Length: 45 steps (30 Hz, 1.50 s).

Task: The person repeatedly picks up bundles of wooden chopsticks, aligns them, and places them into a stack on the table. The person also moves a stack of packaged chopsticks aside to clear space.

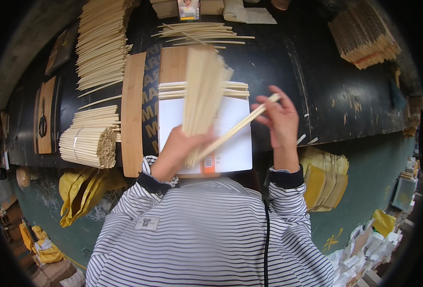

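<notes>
My left hand point(182, 150) grips a fanned bunch of pale wooden sticks point(202, 93), blurred by motion. With its fingers partly spread, my right hand point(281, 114) holds the upper end of a few sticks point(243, 123), which slant down to the lower end of the bunch. Whether the left hand also touches them is hard to tell. Beneath both lies a white board point(233, 143) bearing an orange patch and print. Several sticks point(236, 89) lie crosswise on its far part, partly hidden by the bunch. A wooden board point(173, 64) shows beyond it.
Left of a wooden strip point(134, 114) sit a tied stick bundle point(86, 147) and a tall stick pile point(102, 46). Scissors point(43, 120) rest on a board farther left. Loose sticks point(204, 32) lie beyond, near a phone point(189, 10). Stacked bundles point(364, 37) stand far right.
</notes>
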### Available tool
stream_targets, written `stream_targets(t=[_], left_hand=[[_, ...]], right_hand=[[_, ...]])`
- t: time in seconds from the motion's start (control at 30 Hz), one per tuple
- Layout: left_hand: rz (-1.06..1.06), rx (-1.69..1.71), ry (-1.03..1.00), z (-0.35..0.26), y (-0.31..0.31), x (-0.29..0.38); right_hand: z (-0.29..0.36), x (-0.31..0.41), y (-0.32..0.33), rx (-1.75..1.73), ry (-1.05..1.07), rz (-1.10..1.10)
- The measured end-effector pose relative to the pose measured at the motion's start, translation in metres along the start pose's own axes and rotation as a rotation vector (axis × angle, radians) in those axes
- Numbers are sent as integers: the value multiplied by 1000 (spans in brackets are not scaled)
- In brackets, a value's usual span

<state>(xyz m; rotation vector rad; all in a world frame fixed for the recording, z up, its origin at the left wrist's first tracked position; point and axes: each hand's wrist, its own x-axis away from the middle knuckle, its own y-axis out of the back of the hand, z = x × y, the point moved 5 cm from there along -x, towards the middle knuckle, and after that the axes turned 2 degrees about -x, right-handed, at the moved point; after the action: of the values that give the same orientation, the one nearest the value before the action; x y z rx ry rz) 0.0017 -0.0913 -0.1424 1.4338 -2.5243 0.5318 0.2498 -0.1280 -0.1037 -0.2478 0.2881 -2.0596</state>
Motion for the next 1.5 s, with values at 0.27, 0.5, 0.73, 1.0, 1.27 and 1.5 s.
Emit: stream_targets(t=[0.27, 0.5, 0.73, 1.0, 1.27, 1.5], left_hand=[[-152, 150, -30, -14, 24, -37], [-221, 24, -3, -9, 23, -35], [-229, 40, -101, -11, 21, -28], [-83, -40, 16, -13, 13, -32], [304, 160, 102, -5, 6, 1], [324, 81, 185, 12, -4, 32]], right_hand=[[12, -18, 78, -67, 351, -492], [-47, -28, 46, -138, 123, -410], [-46, -17, 42, 145, -114, -298], [-52, 4, -14, 600, -105, 139], [-24, -3, -28, 283, -142, 125], [-17, 14, -33, 256, -183, 164]])
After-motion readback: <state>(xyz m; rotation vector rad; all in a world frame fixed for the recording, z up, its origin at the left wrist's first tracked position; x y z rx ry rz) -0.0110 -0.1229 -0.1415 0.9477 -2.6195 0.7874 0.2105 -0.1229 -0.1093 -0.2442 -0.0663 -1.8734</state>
